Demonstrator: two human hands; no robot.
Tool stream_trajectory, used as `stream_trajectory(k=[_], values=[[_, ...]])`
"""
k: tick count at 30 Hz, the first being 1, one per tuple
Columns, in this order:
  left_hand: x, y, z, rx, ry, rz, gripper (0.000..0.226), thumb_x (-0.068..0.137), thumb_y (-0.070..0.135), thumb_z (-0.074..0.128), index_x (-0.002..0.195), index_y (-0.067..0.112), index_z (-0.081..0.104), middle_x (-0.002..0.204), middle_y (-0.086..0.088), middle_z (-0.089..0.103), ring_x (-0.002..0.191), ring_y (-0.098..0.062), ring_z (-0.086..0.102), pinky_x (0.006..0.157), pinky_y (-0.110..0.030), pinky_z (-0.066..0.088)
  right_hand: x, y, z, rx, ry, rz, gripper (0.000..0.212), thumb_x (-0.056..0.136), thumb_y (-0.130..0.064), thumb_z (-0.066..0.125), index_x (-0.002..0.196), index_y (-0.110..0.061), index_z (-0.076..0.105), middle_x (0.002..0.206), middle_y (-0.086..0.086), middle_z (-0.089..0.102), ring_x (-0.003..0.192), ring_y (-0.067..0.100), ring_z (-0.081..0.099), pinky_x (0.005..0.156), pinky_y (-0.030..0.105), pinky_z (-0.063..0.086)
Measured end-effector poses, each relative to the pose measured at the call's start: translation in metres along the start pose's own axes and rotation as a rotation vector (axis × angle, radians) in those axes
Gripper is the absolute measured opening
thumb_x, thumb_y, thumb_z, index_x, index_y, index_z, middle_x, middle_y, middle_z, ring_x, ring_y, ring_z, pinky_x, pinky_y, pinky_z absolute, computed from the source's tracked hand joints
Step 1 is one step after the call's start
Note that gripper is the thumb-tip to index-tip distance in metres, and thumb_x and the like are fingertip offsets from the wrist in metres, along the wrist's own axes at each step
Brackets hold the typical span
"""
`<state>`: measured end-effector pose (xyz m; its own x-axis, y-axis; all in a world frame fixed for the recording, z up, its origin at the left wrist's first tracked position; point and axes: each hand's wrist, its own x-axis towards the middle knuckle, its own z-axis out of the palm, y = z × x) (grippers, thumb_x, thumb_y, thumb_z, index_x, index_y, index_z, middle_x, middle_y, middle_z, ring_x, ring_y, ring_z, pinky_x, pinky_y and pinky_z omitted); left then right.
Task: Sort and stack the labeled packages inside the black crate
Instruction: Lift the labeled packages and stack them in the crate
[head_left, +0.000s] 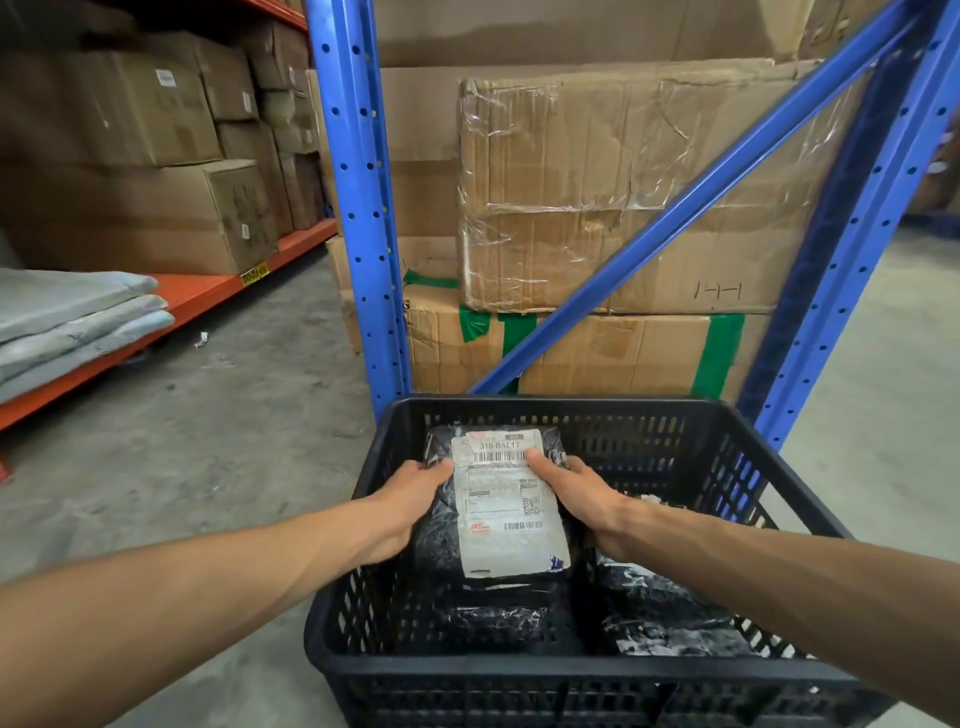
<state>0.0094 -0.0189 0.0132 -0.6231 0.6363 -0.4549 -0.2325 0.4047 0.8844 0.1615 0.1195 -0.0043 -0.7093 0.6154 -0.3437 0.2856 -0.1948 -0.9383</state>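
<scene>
Seating top package (506, 512) in black crate (587, 670).
My left hand (402, 512) and right hand (582, 496) clamp its sides, thumbs on the label; I lower it flat (label up) onto the crate's left-side stack.

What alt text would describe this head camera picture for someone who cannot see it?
Two bare hands, left hand and right hand, grip a black-wrapped package with a white shipping label over a black crate holding more packages. Blue racking and cardboard boxes stand behind.
</scene>
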Motion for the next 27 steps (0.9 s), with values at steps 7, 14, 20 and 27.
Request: stream_trajectory(k=[7,14,20,27], values=[[0.042,-0.029,-0.002,0.189,-0.029,-0.050,0.046,0.079,0.016,0.062,0.123,0.007,0.058,0.120,-0.012,0.068,0.109,-0.028,0.065,0.100,-0.045,0.051,0.015,0.009,0.009,-0.120,0.034,0.179,0.069,0.074,-0.029,0.074,0.130,-0.012,0.037,0.120,0.010,0.066,0.107,0.028,0.067,0.096,0.047,0.055],[0.055,-0.035,0.006,0.317,-0.094,-0.073,0.056,0.084,-0.002,0.051,0.137,0.018,0.051,0.132,-0.005,0.061,0.125,-0.024,0.054,0.111,-0.038,0.041,0.041,0.017,0.013,-0.125,0.049,0.189,0.033,0.089,-0.008,0.068,0.111,-0.009,0.044,0.125,0.013,0.067,0.111,0.031,0.068,0.098,0.045,0.054],[0.057,-0.036,0.019,0.404,-0.010,-0.058,0.082,0.090,-0.002,0.053,0.159,0.020,0.012,0.158,-0.006,0.033,0.145,-0.026,0.032,0.120,-0.034,0.028,0.068,0.049,0.014,-0.297,0.055,0.253,0.072,0.085,-0.044,0.062,0.145,-0.021,0.029,0.137,0.009,0.058,0.120,0.030,0.060,0.104,0.049,0.049],[0.049,-0.028,0.028,0.646,0.048,0.035,0.079,0.090,0.014,0.048,0.159,0.026,0.011,0.160,-0.007,0.025,0.145,-0.030,0.030,0.120,-0.038,0.026,0.055,0.037,-0.002,-0.541,-0.049,0.275,0.079,0.090,-0.058,0.052,0.151,-0.017,0.024,0.151,0.006,0.046,0.133,0.029,0.050,0.114,0.041,0.037]])
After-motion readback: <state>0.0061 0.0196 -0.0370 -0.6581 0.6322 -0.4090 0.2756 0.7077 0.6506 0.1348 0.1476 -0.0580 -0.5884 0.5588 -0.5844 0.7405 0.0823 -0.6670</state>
